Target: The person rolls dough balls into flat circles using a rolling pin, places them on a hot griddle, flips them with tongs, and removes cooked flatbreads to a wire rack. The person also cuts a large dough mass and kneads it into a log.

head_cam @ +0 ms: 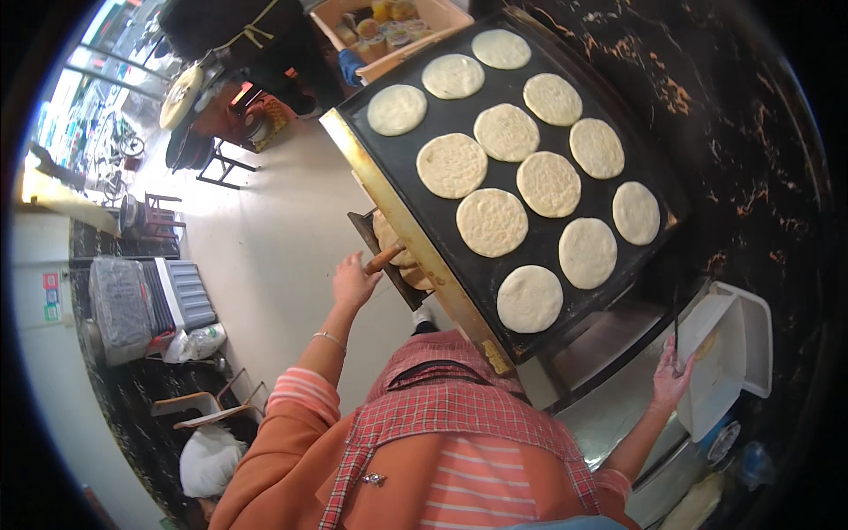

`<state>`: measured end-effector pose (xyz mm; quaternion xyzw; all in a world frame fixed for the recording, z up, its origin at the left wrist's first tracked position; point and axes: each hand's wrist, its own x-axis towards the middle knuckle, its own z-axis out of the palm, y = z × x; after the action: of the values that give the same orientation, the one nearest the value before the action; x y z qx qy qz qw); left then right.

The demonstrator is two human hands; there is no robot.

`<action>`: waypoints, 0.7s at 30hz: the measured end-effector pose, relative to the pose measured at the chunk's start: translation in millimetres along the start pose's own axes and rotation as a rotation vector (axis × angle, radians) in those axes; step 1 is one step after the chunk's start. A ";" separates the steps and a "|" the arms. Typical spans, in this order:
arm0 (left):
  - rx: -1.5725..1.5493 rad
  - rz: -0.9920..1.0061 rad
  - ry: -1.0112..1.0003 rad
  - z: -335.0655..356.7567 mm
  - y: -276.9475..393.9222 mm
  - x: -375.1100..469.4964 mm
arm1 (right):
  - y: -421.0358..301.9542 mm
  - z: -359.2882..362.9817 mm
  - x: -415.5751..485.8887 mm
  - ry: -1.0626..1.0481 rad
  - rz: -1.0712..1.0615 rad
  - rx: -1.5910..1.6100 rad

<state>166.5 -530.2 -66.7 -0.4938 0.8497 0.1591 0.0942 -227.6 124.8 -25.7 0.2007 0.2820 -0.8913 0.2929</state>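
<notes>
My left hand [354, 281] is closed around the end of a wooden handle [384, 258] at the front of a large black griddle [457, 265]. Below that handle, an open rack or drawer [361, 228] holds browned flatbreads [384, 232]. Several round, pale flatbreads [491, 222] lie spread over the griddle; those in the middle show light brown spots. On the right, my right hand [672, 374] is beside a white plastic container [719, 371], palm turned up. A thin dark rod [676, 324] rises by its fingers; whether they hold it I cannot tell.
Past the griddle's far left corner stands an orange plastic crate [397, 50] of packaged cups. A person in dark clothes [285, 53] stands near a stool [225, 162]. Black marbled surface [742, 165] borders the griddle on the right. Stacked plastic bins [152, 298] line the left wall.
</notes>
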 end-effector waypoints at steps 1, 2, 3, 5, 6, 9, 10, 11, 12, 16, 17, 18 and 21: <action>-0.010 -0.021 -0.133 -2.4 6.6 4.3 | -13.3 3.3 4.8 0.069 0.017 -0.084; -0.023 -0.022 -0.229 -3.8 12.3 8.1 | -20.8 9.4 5.3 0.123 -0.017 -0.152; -0.011 -0.006 -0.256 -4.9 16.2 11.6 | -19.8 18.0 1.2 0.179 -0.058 -0.218; 0.018 0.039 -0.248 -4.1 19.2 18.4 | -0.4 46.2 -22.7 0.168 -0.132 -0.309; -0.013 0.084 -0.242 -2.3 18.4 21.3 | 23.8 61.2 -44.7 0.102 -0.163 -0.335; -0.075 0.187 -0.281 6.1 9.5 28.8 | 128.8 110.2 -121.0 0.199 -0.470 -0.564; -0.095 0.223 -0.278 9.0 5.7 30.7 | 164.1 128.5 -141.6 0.215 -0.567 -0.678; -0.086 0.266 -0.271 12.0 1.5 32.2 | 193.7 148.2 -158.0 0.183 -0.610 -0.698; -0.133 0.311 -0.238 14.9 -2.3 33.6 | 217.5 167.6 -173.1 0.078 -0.602 -0.749; -0.282 0.418 -0.132 24.8 -25.6 25.3 | 268.7 236.8 -189.9 -0.001 -0.559 -1.058; -0.283 0.404 -0.148 26.6 -36.1 18.3 | 278.2 248.9 -189.9 0.014 -0.530 -1.111; -0.268 0.409 -0.149 27.4 -49.7 11.7 | 290.3 257.5 -189.3 -0.018 -0.484 -1.105; -0.289 0.412 -0.071 26.7 -112.0 -15.4 | 336.4 266.4 -183.5 -0.088 -0.370 -1.091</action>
<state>271.5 -559.7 -106.5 -0.3127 0.8970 0.3119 0.0181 72.1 -190.7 143.2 -0.0694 0.7187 -0.6609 0.2047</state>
